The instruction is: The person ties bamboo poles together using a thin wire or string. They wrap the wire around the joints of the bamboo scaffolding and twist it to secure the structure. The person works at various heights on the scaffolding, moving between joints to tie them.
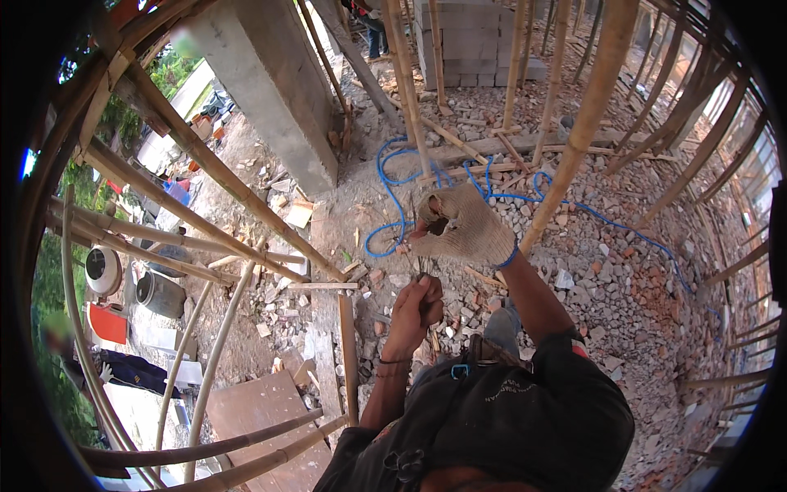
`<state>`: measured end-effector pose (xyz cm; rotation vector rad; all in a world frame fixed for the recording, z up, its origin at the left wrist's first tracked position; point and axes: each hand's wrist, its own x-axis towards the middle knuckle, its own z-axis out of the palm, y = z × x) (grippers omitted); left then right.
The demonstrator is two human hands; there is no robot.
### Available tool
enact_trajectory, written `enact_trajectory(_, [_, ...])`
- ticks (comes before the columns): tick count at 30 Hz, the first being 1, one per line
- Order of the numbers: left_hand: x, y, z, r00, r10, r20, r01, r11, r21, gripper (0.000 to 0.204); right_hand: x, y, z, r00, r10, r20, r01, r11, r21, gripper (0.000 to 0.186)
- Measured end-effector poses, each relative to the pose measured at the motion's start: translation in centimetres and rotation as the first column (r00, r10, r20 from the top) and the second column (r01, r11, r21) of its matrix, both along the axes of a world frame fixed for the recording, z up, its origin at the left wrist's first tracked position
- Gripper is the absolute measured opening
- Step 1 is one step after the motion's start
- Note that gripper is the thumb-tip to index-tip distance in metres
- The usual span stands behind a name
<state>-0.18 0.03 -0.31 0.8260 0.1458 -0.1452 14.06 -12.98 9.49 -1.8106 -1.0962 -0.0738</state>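
My left hand (416, 307) is bare, with dark bands round the wrist. Its fingers are closed on a few thin wires (421, 262) that stick up from the fist. Just above it, my right hand (469, 225) wears a worn, cream knitted glove with bare fingertips poking out. Thumb and fingers of that hand curl into a pinch at the upper part of the wires. The two hands are close together but apart, in front of my body. How many wires there are is too fine to tell.
Bamboo poles (580, 135) stand and slant all round me. A concrete column (266, 90) rises ahead on the left. A blue hose (607, 217) winds over the broken rubble. Buckets (160, 293), a brown board (266, 418) and a person (123, 369) are at the left; grey blocks (467, 41) stand far ahead.
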Motion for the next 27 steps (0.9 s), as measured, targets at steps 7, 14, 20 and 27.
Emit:
enact_trajectory(7, [-0.7,0.8,-0.4,0.998,0.027,0.065,-0.026,1.000,-0.012,0.030,-0.6,1.0,-0.1,0.987,0.131,-0.093,-0.126,0.990,0.062,0.033])
enact_trajectory(14, [-1.0,0.0,-0.9,0.986,0.014,0.167,-0.026,0.997,0.071,0.032,-1.6,1.2,-1.8,0.985,0.037,-0.170,-0.035,0.999,0.016,0.036])
enact_trajectory(20, [-1.5,0.0,-1.8,0.983,0.033,0.181,-0.059,0.988,0.140,0.037,-0.4,1.6,-3.6,0.991,0.072,-0.115,-0.078,0.996,-0.053,0.031])
enact_trajectory(27, [-1.8,0.4,-2.5,0.969,0.130,0.212,-0.145,0.988,0.058,0.040,-1.4,2.9,-3.1,0.996,0.086,-0.040,-0.091,0.984,-0.155,0.039])
